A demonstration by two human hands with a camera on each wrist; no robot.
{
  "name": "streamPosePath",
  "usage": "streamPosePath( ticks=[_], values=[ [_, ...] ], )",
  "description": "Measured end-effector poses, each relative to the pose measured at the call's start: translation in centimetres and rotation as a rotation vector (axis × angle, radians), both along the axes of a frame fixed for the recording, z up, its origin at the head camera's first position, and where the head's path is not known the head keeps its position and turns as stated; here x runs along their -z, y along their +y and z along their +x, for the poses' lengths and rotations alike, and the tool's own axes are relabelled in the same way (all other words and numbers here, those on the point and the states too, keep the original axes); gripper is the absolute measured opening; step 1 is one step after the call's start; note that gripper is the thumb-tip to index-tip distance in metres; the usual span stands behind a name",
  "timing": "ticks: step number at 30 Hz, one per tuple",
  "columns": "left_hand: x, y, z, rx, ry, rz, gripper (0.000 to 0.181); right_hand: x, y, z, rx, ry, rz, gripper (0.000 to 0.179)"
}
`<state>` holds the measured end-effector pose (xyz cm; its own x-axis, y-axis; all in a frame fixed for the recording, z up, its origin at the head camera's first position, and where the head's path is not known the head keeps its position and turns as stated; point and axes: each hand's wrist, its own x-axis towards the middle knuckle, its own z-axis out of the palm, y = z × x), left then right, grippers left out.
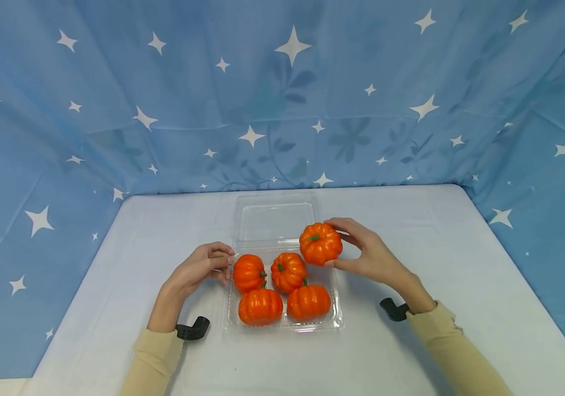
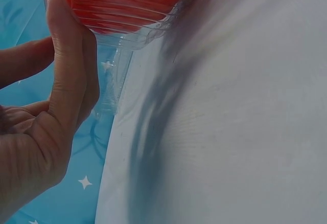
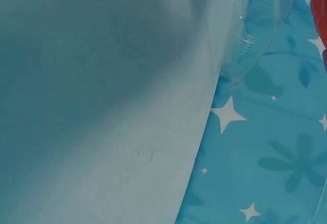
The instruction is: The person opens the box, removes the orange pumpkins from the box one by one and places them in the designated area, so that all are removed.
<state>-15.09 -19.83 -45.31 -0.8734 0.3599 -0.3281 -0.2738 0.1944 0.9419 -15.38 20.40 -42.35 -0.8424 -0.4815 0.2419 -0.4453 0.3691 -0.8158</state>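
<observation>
My right hand (image 1: 368, 256) holds a small orange pumpkin (image 1: 320, 243) with a green stem between thumb and fingers, over the back right part of a clear plastic clamshell box (image 1: 334, 324). Several more small pumpkins (image 1: 309, 302) sit in the box, two along the front and two behind. My left hand (image 1: 203, 268) is at the box's left side, its fingers loosely bent. In the left wrist view, a fingertip of the left hand (image 2: 66, 75) touches the ridged box wall (image 2: 117, 12). Only an edge of the held pumpkin (image 3: 319, 9) shows in the right wrist view.
The box's clear lid (image 1: 277, 220) lies folded back behind it on the white tabletop (image 1: 163, 220). A blue curtain (image 1: 188, 110) with white stars hangs behind the table and at both sides. Dark bands (image 1: 194, 329) are worn on both wrists.
</observation>
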Motion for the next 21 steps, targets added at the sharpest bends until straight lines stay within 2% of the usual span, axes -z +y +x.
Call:
streamPosePath(
  ticks=[8,16,21],
  values=[
    [0.2,-0.2,0.0,0.004,0.0,0.017,0.033,0.4,0.1,-0.3,0.07,-0.014,-0.037,0.077],
    [0.0,-0.3,-0.1,-0.013,0.0,0.014,0.034,0.5,0.4,-1.1,0.101,-0.001,-0.025,0.076],
    [0.0,-0.3,0.0,-0.009,0.003,0.004,0.035,0.7,0.9,-1.5,0.153,-0.036,-0.003,0.076]
  ],
)
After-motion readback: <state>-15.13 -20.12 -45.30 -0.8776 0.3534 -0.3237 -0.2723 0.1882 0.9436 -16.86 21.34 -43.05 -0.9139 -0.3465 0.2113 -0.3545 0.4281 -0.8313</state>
